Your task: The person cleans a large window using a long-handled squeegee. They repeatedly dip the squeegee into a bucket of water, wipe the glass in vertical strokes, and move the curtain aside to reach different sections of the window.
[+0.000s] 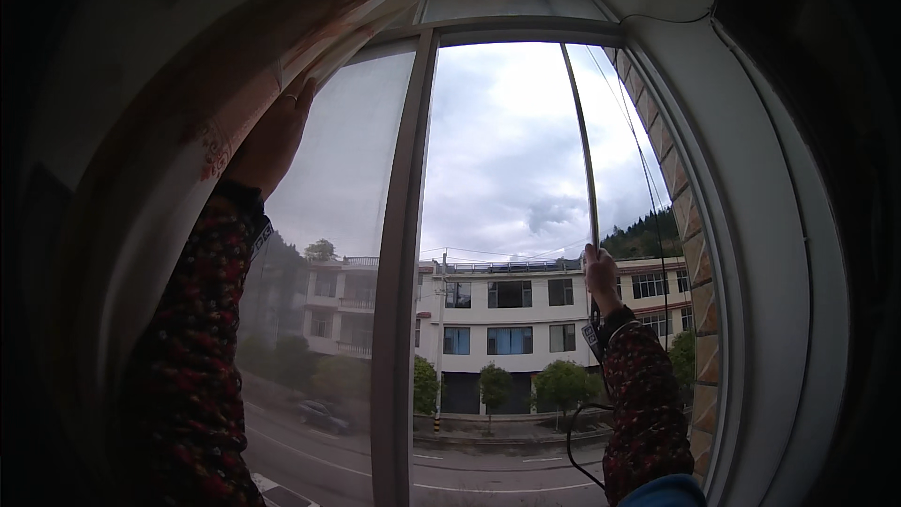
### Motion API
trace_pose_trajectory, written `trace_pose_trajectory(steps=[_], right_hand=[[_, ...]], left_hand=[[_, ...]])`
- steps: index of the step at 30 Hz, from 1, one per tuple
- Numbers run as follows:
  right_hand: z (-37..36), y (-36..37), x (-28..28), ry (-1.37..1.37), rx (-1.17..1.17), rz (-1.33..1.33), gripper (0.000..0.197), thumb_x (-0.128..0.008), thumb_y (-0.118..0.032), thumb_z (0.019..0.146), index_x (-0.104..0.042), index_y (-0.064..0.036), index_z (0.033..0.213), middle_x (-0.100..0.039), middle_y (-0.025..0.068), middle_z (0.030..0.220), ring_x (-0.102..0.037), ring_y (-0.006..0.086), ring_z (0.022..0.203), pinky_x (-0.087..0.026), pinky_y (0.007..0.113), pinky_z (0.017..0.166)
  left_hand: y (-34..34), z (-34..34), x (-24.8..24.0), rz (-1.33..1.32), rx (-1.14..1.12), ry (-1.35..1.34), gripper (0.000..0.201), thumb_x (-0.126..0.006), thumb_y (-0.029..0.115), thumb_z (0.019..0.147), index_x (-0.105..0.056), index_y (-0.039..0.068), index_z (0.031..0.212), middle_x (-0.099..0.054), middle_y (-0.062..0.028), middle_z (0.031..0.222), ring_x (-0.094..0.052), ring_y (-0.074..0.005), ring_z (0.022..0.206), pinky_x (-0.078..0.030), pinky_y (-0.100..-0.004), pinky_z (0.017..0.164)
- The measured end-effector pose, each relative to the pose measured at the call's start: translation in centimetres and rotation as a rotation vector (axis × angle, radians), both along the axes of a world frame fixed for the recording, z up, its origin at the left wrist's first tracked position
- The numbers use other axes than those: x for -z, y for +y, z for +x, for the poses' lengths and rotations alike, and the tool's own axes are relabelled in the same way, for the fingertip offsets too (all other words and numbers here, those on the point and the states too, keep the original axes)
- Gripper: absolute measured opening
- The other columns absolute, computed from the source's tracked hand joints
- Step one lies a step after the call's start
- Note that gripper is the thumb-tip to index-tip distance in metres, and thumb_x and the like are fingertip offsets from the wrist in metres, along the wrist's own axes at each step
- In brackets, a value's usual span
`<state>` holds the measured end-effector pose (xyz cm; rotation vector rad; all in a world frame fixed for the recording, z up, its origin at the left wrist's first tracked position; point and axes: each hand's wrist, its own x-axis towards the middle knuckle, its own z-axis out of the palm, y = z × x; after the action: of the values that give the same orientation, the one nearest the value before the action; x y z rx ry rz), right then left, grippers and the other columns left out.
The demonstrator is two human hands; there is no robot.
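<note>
My left hand (274, 143), with a ring on one finger, is raised at the upper left and holds the edge of a pale curtain (246, 113) with red patterns. The curtain partly covers its fingers. Further right, my right hand (601, 274) reaches forward at the window opening. Its fingers are closed round a thin upright bar (584, 145) that runs up to the top of the window frame (526, 33). Whether this bar is a loose pole or the edge of a sliding panel, I cannot tell.
A hazy glass pane (343, 188) fills the left side, bounded by an upright frame post (405, 253). A black cable (570, 441) loops beside my right forearm. Outside are a road (488, 479), trees (563, 385) and a white building (507, 314). Thin wires hang at the right.
</note>
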<state>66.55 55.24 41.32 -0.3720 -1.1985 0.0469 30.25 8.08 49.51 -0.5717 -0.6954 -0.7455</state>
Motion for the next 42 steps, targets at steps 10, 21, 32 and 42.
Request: trace_pose_trajectory(steps=[10, 21, 32, 42], right_hand=[[-4.6, -0.2, 12.6, -0.083, -0.295, -0.018, 0.037, -0.049, -0.04, 0.094, -0.046, -0.0092, 0.074, -0.043, -0.0012, 0.051, -0.041, 0.008, 0.037, -0.031, 0.026, 0.033], [-4.8, 1.7, 10.1, -0.115, -0.393, -0.043, 0.043, -0.046, -0.037, 0.095, -0.052, -0.0022, 0.072, -0.05, 0.0048, 0.054, -0.051, 0.0147, 0.049, -0.038, 0.033, 0.046], [-13.1, -3.3, 8.9, -0.121, -0.266, -0.033, 0.046, -0.043, -0.04, 0.094, -0.056, 0.0028, 0.085, -0.06, 0.026, 0.077, -0.057, 0.0467, 0.079, -0.044, 0.05, 0.068], [-12.8, -6.0, 49.9, -0.136, -0.286, -0.276, 0.031, -0.056, -0.035, 0.091, -0.065, -0.0054, 0.095, -0.056, 0.0179, 0.063, -0.051, 0.0264, 0.055, -0.042, 0.041, 0.05]], left_hand=[[0.1, 0.7, 0.0, 0.007, -0.046, -0.027, 0.039, -0.03, 0.023, 0.101, -0.041, 0.0, 0.131, -0.054, -0.015, 0.119, -0.056, -0.0199, 0.104, -0.047, -0.032, 0.095], [-1.6, 2.4, 0.7, -0.085, 0.075, -0.08, 0.038, -0.029, 0.018, 0.101, -0.036, -0.001, 0.133, -0.05, -0.0129, 0.128, -0.051, -0.02, 0.114, -0.039, -0.03, 0.103], [-1.5, 1.1, -0.3, 0.018, -0.286, -0.122, 0.036, -0.033, 0.014, 0.098, -0.04, 0.001, 0.131, -0.049, -0.0104, 0.128, -0.05, -0.0185, 0.115, -0.041, -0.0276, 0.1], [-1.9, 1.8, 0.5, 0.009, -0.182, -0.093, 0.037, -0.036, 0.02, 0.1, -0.042, 0.001, 0.132, -0.056, -0.0174, 0.118, -0.054, -0.0233, 0.108, -0.046, -0.0342, 0.094]])
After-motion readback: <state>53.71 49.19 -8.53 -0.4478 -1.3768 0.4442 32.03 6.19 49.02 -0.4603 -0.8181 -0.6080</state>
